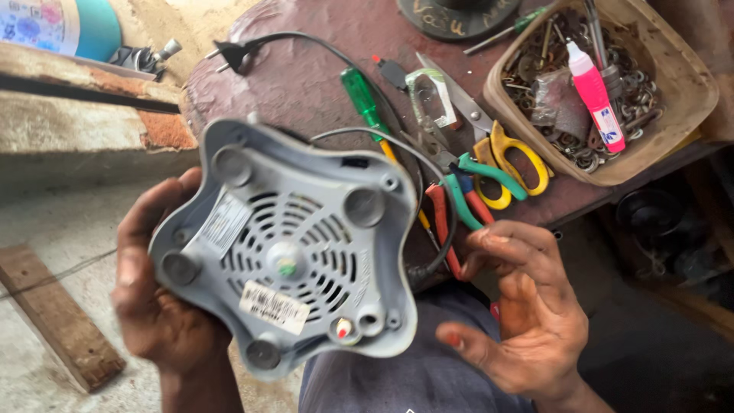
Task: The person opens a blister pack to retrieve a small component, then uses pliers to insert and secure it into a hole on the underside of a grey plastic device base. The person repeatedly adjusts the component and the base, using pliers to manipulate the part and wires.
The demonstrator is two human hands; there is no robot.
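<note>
A grey appliance base [287, 248], underside up, is gripped at its edge by the left hand [157, 306]; the right hand [520, 310] is held open, empty, beside its black cord [440, 229].

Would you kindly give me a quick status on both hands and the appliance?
Left hand holds grey appliance base, underside up. Right hand open, empty, beside it. Power cord trails between.

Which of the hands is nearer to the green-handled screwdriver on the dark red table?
The right hand. It is open, below and right of the green-handled screwdriver, near the pliers. The left hand holds the grey plastic appliance base, farther down-left.
</note>
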